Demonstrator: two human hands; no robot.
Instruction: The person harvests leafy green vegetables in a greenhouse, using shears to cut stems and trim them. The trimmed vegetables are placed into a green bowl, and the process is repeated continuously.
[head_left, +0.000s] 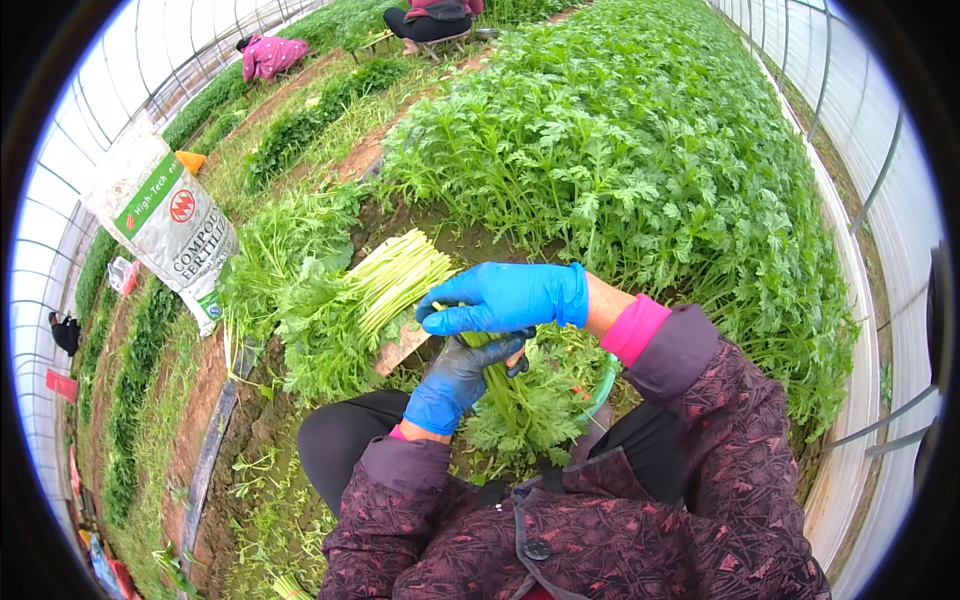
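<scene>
My left hand (469, 379), in a soiled blue glove, is closed around the stems of a bunch of leafy greens (525, 409). Its leaves hang down over my lap. Just above, my right hand (510, 296), in a cleaner blue glove, has its fingers at the stem ends of the same bunch, with a pale stem tip showing between them. Beyond my hands lies a pile of cut greens (401, 277), its pale stems side by side and its leaves to the left. Under the pile, part of a board (401, 349) shows.
Tall uncut greens (645, 150) grow ahead and to the right. A white fertilizer bag (180, 225) stands at the left. The rim of a green container (604, 386) shows by my right knee. Several people are farther off, one in a pink spotted top (274, 56). Plastic greenhouse walls line both sides.
</scene>
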